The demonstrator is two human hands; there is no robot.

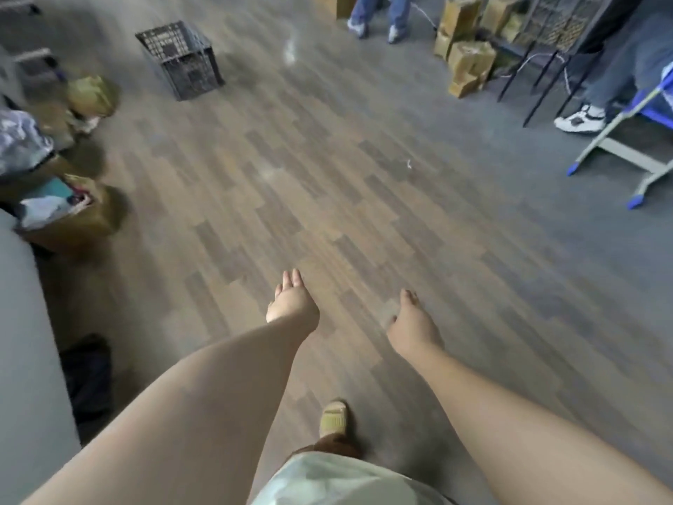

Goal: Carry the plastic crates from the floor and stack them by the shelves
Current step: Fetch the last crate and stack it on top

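A dark plastic crate stands alone on the wood-pattern floor, far ahead at the upper left. My left hand hangs low over the floor in the middle of the view, palm up, fingers loosely apart, holding nothing. My right hand is beside it to the right, fingers relaxed and apart, also holding nothing. Both hands are well short of the crate, with bare floor between. More dark crates lean at the top right behind a black frame.
Cardboard boxes and bags line the left side beside a grey surface. Brown paper bags sit at the upper right. Two people's legs stand at the back. A blue-footed metal stand is at right.
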